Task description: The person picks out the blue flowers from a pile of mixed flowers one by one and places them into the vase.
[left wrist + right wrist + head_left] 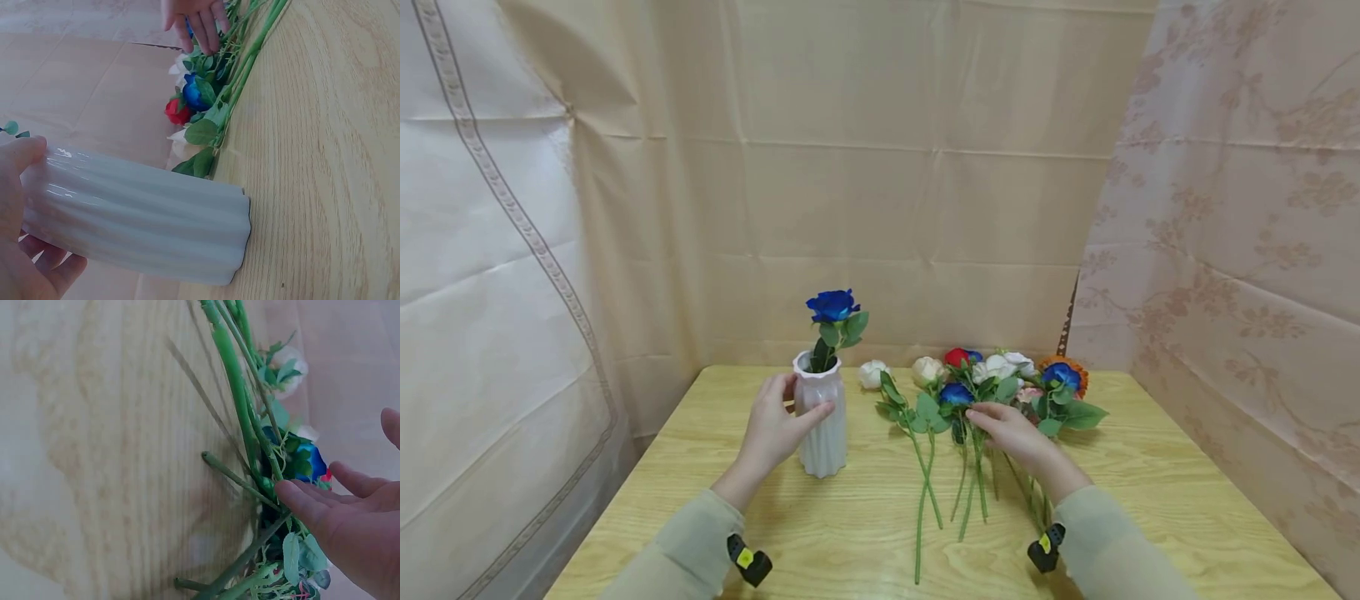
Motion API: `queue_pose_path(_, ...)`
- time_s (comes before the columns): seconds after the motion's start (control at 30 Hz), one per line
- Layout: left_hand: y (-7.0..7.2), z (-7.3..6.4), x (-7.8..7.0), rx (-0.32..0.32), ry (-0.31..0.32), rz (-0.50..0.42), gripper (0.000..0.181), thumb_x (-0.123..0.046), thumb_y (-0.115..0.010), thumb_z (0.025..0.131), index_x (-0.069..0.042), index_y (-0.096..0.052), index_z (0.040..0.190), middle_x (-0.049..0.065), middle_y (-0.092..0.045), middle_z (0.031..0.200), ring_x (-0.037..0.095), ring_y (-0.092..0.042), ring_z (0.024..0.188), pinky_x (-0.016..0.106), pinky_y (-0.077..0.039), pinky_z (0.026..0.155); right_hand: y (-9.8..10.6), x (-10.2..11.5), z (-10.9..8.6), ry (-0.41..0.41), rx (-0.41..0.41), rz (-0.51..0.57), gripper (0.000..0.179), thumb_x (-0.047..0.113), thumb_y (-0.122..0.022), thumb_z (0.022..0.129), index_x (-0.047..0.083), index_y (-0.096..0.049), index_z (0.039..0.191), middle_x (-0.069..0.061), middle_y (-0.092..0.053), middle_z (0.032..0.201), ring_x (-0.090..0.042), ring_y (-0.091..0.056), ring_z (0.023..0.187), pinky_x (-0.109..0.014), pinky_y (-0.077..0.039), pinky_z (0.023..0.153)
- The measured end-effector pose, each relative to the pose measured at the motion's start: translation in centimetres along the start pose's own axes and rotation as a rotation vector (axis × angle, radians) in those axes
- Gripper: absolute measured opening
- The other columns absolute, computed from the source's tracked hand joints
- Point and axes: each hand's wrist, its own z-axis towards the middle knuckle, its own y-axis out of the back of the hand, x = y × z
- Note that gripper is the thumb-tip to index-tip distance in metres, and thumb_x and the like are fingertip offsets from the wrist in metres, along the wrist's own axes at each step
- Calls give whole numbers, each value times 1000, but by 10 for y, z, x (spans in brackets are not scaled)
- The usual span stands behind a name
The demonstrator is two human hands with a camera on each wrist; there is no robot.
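Observation:
My left hand (pixel 772 427) holds the white fluted vase (pixel 824 437) near its neck, thumb on one side and fingers on the other. The vase stands upright on the table, with one blue rose (pixel 833 306) rising from its mouth. Over the pile of artificial flowers, my right hand (pixel 1017 437) has its fingers extended, fingertips right at the green stems (pixel 240 400) just below a blue rose (pixel 957 394). Nothing shows gripped between the thumb and fingers in the right wrist view. A red rose (pixel 178 111) lies close behind that blue one.
On the wooden table (pixel 865 533), white flowers (pixel 874 374) lie left of the pile, their stems pointing toward me. At its right end are an orange flower (pixel 1078 371), another blue rose (pixel 1062 375) and broad leaves. A beige cloth (pixel 887 200) hangs behind the table.

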Motion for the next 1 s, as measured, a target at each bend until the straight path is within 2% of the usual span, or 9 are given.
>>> queue_pose_path(0.23, -1, 1, 1, -8, 0, -7, 79, -54, -81, 82, -7, -50, 138, 9, -52, 127, 28, -55, 115, 47, -54, 96, 14, -1, -3, 6, -47, 32, 75, 42, -53, 107, 0, -21, 160, -25, -23, 163, -46, -28, 146, -58, -30, 115)
queue_pose_path(0.43, -2, 1, 2, -11, 3, -4, 79, -54, -81, 83, -7, -50, 138, 9, -52, 126, 27, -55, 115, 46, -54, 96, 20, -1, -5, 10, -38, 40, 76, 41, -52, 107, -3, -18, 160, -27, -21, 163, -47, -24, 147, -58, -30, 115)
queue_pose_path(0.73, -2, -1, 0, -6, 12, -6, 77, -52, -82, 83, -7, -50, 138, 9, -52, 126, 27, -54, 114, 47, -54, 97, 25, -3, -6, -26, -70, 1, 79, 46, -52, 106, -3, -20, 160, -27, -21, 162, -48, -27, 145, -59, -32, 114)
queue_pose_path(1.0, -2, 0, 1, -13, 4, -2, 78, -54, -81, 83, -7, -50, 138, 9, -52, 126, 27, -55, 114, 47, -54, 96, 27, 0, -6, 15, -57, 13, 79, 47, -53, 105, -2, -21, 159, -26, -21, 163, -46, -24, 147, -58, -31, 115)
